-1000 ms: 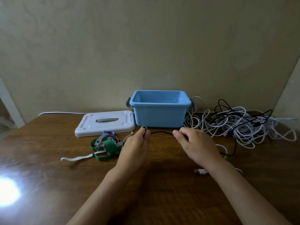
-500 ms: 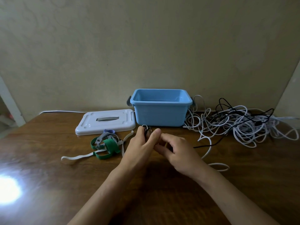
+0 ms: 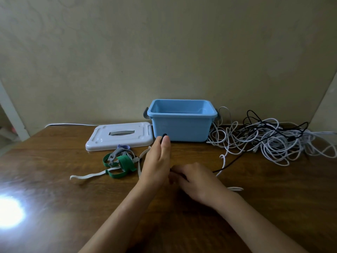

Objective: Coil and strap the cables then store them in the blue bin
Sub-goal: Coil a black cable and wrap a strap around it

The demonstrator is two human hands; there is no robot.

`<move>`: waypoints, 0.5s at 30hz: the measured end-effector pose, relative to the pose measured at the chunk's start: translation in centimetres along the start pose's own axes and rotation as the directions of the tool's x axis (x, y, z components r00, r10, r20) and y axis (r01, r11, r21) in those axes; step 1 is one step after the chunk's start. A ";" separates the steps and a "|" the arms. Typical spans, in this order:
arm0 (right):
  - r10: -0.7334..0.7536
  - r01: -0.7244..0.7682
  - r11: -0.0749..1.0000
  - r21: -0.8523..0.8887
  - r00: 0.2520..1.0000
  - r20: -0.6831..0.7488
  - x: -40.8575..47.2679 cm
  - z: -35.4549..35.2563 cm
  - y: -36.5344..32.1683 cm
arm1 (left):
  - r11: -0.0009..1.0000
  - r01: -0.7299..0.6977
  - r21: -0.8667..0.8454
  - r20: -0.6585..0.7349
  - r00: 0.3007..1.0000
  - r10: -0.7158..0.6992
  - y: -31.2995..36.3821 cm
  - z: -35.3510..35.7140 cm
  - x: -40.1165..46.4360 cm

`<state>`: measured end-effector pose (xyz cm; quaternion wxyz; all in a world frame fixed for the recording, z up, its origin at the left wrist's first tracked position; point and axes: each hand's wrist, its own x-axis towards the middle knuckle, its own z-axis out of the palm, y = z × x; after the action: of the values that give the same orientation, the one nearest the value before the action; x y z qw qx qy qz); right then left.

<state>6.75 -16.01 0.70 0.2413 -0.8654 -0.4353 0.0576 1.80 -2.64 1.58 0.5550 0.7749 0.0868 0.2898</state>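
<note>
the black cable (image 3: 229,164) is running back into the messy pile of cables (image 3: 273,141), so it might be snagging and pulling the small loop loose. the left hand (image 3: 156,161) is pinching that loop up; the right hand (image 3: 197,179) is gripping the cable just beside it, near the blue bin (image 3: 180,128) on the counter (image 3: 54,198)

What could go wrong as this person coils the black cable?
1. The black cable runs back into the tangled cable pile, so pulling may drag or knot it.
2. The coil pinched in the left hand could spring loose before strapping.
3. The straps lie beside the left hand, needing a free hand.
</note>
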 end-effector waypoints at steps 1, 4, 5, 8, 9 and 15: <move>0.003 -0.003 1.000 -0.014 1.000 0.011 0.2 0.2 -0.1 | 1.000 -0.025 -0.005 0.013 1.000 0.025 0.0 0.1 -0.1; -0.021 0.022 1.000 -0.011 0.999 0.033 0.4 0.7 0.2 | 0.998 -0.054 -0.036 0.049 0.997 0.056 0.1 0.1 -0.2; -0.032 0.032 0.999 -0.007 0.999 0.036 0.3 0.7 0.3 | 0.997 -0.051 -0.054 0.055 0.997 0.054 0.2 0.2 -0.3; -0.044 0.043 0.999 0.017 0.998 0.053 0.3 1.0 0.5 | 0.995 -0.048 -0.084 0.064 0.997 0.053 0.2 0.3 -0.2; -0.044 0.043 0.999 0.021 0.997 0.062 0.4 1.0 0.5 | 0.994 -0.045 -0.100 0.068 0.996 0.051 0.1 0.3 -0.1; -0.031 0.037 0.999 -0.034 0.988 0.151 0.5 0.3 0.5 | 0.984 0.063 -0.169 0.081 0.995 -0.050 0.7 -0.4 0.1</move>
<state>7.32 -15.82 0.30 0.1929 -0.8554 -0.4679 0.1105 1.50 -2.54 2.33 0.6305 0.7320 0.0622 0.2506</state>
